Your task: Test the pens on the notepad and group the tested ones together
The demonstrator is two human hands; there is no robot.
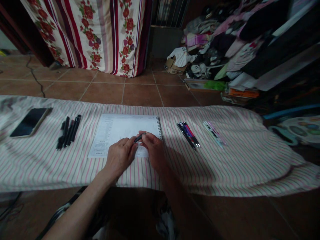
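Note:
Both hands meet over a spiral-bound notebook (125, 125) with printed pages, lying on the striped cloth. Between them is a short, dark pen (138, 138), held nearly level, with parts of it covered by fingers. My left hand (121, 155) is closed on the pen's left end. At its other end, the thumb and fingers of my right hand (154, 148) pinch it. Several black pens (68, 132) lie left of the notebook. To its right is a bunch of dark and coloured pens (188, 134), with several pale pink and white pens (214, 133) farther right.
A phone (30, 122) lies at the left on the striped cloth (237, 166) covering the low table. Beyond is a tiled floor (107, 90) with a floral curtain (100, 36). Clothes (212, 43) are heaped at the back right, near a cardboard box (175, 66).

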